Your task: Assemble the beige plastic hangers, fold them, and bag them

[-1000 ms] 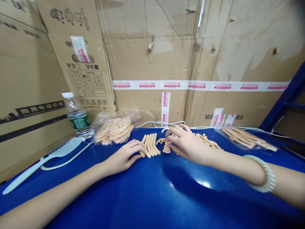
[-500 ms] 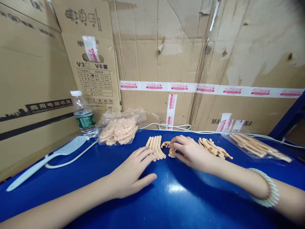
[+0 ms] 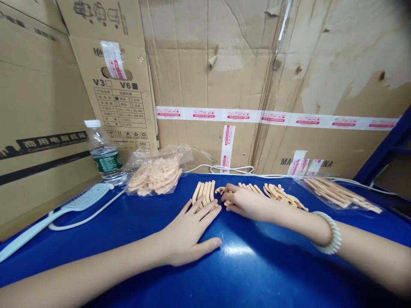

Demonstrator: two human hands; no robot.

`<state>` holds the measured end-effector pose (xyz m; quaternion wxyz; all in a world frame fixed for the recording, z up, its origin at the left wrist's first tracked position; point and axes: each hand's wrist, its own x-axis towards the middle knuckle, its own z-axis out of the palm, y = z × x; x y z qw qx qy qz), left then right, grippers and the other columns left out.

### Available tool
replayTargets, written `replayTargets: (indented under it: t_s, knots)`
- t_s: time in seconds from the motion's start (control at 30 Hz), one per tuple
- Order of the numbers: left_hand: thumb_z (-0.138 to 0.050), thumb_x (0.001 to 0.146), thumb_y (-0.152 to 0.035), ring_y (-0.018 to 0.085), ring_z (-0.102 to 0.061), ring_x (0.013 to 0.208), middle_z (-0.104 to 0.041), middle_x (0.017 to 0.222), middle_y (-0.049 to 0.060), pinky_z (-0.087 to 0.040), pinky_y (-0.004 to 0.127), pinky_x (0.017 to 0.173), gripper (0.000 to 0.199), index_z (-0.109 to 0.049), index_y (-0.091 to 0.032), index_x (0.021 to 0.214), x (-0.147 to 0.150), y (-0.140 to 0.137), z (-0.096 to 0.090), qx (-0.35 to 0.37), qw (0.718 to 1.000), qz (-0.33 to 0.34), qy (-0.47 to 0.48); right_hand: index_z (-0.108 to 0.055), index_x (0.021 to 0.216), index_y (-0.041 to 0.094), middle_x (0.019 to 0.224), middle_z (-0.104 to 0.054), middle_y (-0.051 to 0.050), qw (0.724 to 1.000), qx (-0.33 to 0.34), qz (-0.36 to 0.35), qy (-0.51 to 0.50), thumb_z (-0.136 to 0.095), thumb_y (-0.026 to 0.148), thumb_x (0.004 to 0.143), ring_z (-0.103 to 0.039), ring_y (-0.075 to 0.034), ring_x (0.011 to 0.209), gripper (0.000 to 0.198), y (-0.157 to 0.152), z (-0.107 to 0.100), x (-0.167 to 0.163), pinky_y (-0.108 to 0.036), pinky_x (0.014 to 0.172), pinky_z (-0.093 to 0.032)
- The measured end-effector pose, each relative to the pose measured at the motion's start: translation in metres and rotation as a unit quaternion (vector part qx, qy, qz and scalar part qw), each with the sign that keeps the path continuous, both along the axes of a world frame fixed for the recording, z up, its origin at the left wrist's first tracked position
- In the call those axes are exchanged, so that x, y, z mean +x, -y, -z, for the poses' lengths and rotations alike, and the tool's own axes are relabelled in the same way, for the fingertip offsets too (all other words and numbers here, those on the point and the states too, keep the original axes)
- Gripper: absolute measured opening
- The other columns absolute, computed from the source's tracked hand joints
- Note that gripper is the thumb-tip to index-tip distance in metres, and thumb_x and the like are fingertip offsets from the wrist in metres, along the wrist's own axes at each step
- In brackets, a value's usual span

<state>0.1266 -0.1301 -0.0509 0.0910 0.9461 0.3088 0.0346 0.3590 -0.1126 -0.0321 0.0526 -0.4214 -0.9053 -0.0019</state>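
My left hand point(image 3: 189, 235) lies palm down on the blue tabletop, fingers spread and thumb out. Its fingertips rest on the lower ends of a neat row of curved wooden strips point(image 3: 205, 191). To the right, my right hand point(image 3: 245, 201) has its fingers bent down around a small curved wooden piece point(image 3: 227, 202), mostly hidden by the fingers. A hooked wooden piece point(image 3: 220, 189) pokes out just left of those fingers. Behind the right hand stands another row of wooden strips point(image 3: 252, 187), and a loose pile of curved wooden pieces point(image 3: 282, 194) lies beyond the wrist.
At the left are a light-blue hairbrush point(image 3: 81, 200), a water bottle point(image 3: 107, 158) and a plastic bag of wooden pieces point(image 3: 157, 174). A bag of wooden sticks point(image 3: 340, 192) lies at right. A white cable point(image 3: 234, 170) runs along the cardboard point(image 3: 205, 81) at the back.
My left hand has shifted slightly right and farther over the strips. My right forearm has swung left and inward, showing the row of strips behind the hand. The camera view has turned a little.
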Motion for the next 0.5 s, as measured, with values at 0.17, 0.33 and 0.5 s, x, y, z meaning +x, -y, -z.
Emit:
replayTargets:
  t_s: [0.17,0.33,0.5]
  knots:
    - [-0.032,0.096,-0.063,0.037,-0.009,0.147,-0.013,0.160,0.006,-0.014,0.063,0.116,0.071,-0.019,-0.024,0.154,-0.004,-0.005,0.000,0.000,1.000,-0.008,-0.014,-0.065,0.108,0.014,0.108,-0.062,-0.013,0.999,0.008,0.025,-0.030,-0.061,0.014,0.087,-0.068,-0.023,0.089,0.021,-0.018,-0.002,0.008,-0.037,0.081,-0.056]
    - [-0.030,0.096,-0.064,0.036,-0.011,0.147,-0.013,0.160,0.004,-0.014,0.064,0.116,0.069,-0.019,-0.028,0.154,-0.010,-0.014,0.000,0.006,1.000,-0.025,-0.013,-0.047,0.136,0.013,0.128,-0.057,-0.017,0.990,0.061,0.070,-0.103,-0.059,0.032,0.092,-0.058,-0.027,0.117,0.049,-0.012,-0.011,0.028,-0.040,0.099,-0.049]
    - [-0.035,0.095,-0.064,0.036,-0.016,0.146,-0.018,0.159,0.005,-0.017,0.063,0.116,0.069,-0.023,-0.027,0.153,-0.012,-0.021,0.001,0.015,1.000,-0.020,0.003,-0.041,0.141,0.000,0.143,-0.045,-0.028,0.979,0.090,0.172,-0.065,-0.045,0.051,0.094,-0.039,-0.039,0.136,0.069,0.024,0.010,0.037,-0.055,0.110,-0.036]
